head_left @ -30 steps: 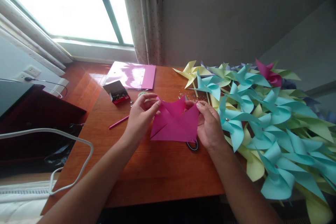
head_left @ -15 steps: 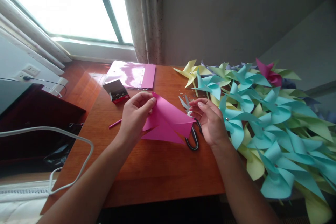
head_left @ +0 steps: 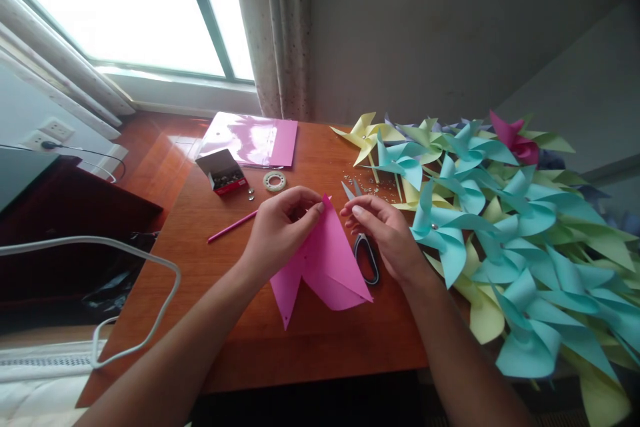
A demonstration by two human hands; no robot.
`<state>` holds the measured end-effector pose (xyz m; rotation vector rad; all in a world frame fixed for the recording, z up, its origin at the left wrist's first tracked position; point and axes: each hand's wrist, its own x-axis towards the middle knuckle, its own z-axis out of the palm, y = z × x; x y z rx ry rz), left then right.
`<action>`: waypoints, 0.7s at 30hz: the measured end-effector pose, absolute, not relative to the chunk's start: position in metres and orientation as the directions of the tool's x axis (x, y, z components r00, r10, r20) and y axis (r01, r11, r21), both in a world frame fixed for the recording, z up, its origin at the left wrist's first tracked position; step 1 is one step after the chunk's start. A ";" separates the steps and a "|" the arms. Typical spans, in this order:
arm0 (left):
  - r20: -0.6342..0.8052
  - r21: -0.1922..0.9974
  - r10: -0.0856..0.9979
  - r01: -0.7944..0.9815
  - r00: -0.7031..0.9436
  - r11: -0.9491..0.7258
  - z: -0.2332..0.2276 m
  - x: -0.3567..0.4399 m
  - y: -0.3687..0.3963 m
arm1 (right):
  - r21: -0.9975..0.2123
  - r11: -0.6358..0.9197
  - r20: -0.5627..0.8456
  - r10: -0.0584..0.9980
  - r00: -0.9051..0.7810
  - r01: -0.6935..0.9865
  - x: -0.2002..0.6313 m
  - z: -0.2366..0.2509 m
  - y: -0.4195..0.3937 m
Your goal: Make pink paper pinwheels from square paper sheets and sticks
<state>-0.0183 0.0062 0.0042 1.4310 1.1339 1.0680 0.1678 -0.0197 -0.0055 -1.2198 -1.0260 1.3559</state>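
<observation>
Pinching one pink paper [head_left: 325, 260]: left hand [head_left: 280, 230] fingers; right hand [head_left: 387, 233] fingers loosely curled, one scissors [head_left: 367, 257] beneath.

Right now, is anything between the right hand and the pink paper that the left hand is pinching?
Nothing visible. The left hand pinches the pink paper at its top corner; the right hand hovers just beside that corner across a bare gap. The scissors lie on the table below it.

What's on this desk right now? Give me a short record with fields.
Left hand: pinches the top corner of the pink paper
Right hand: open, beside the paper, over the scissors
Table: wooden
Right side: heap of blue and yellow pinwheels
Behind: pink sheets, small box, tape roll, pink stick
</observation>
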 end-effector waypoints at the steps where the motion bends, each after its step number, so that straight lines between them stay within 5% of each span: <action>1: 0.065 0.988 0.979 0.125 0.192 -0.090 0.003 -0.017 0.005 | -0.984 -0.128 -0.129 0.992 0.006 -0.126 0.167 -0.006 -0.020; 8: 0.151 0.937 0.964 0.280 0.217 -0.210 0.002 -0.013 0.001 | -0.996 -0.063 -0.061 0.997 -0.042 -0.056 0.164 -0.008 -0.022; 14: 0.212 0.923 0.971 0.303 0.114 -0.237 0.000 -0.018 0.006 | -0.909 -0.354 -0.288 0.915 -0.283 -0.220 0.162 -0.008 -0.026; 21: 0.223 0.953 0.974 0.217 -0.035 -0.210 0.002 -0.021 0.008 | -0.757 -0.561 -0.337 0.774 -0.536 -0.335 0.156 0.001 -0.034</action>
